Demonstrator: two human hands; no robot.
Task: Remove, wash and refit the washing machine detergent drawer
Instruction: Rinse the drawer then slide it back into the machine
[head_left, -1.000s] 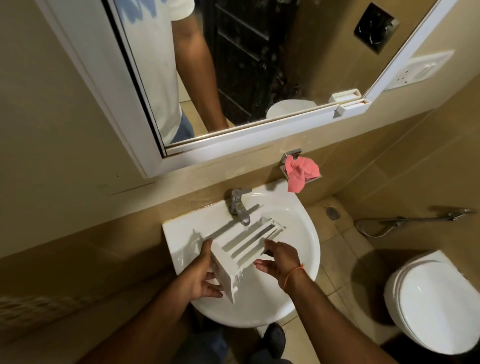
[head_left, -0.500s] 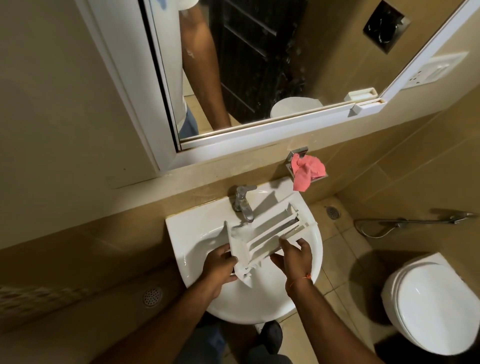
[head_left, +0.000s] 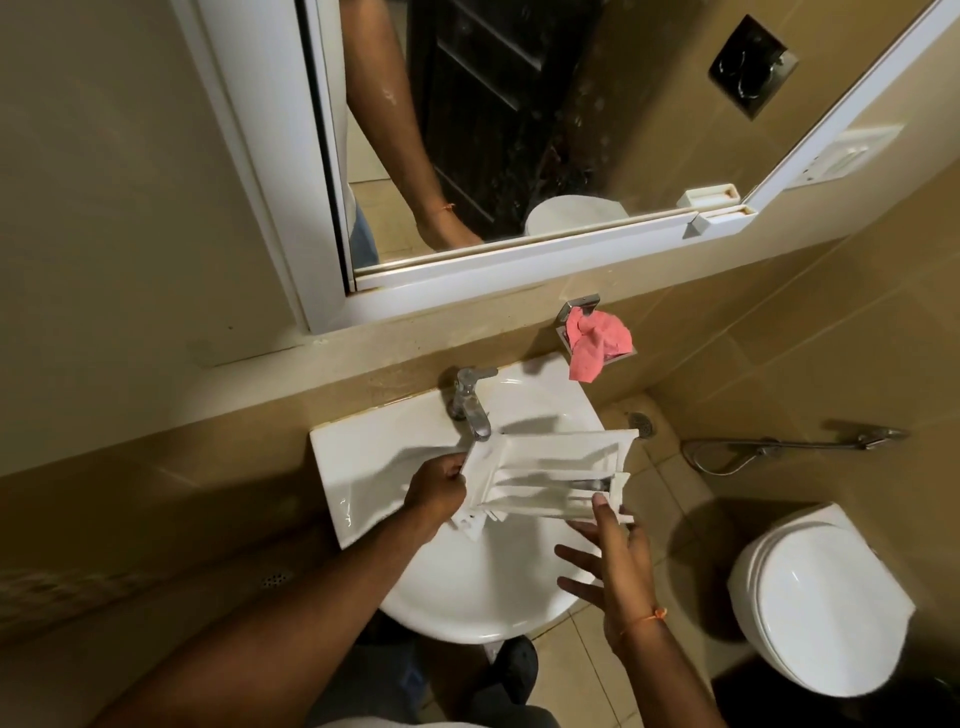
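The white plastic detergent drawer (head_left: 550, 475) hangs over the white wash basin (head_left: 363, 467), lying lengthwise left to right with its compartments facing up. My left hand (head_left: 436, 488) grips the drawer's left end. My right hand (head_left: 608, 561) is below the drawer's right end with its fingers spread; only a fingertip touches the near edge. The chrome tap (head_left: 470, 402) stands just behind the drawer's left end. No water runs from it that I can see.
A pink cloth (head_left: 595, 345) hangs on a metal holder right of the tap. A framed mirror (head_left: 519, 130) covers the wall above. A white toilet (head_left: 821, 603) stands at the right, with a hand-sprayer hose (head_left: 779, 447) on the wall behind it.
The drawer has swung from a tilted, upright pose to lying flat across the basin. My right hand has let go of it and opened below its right end.
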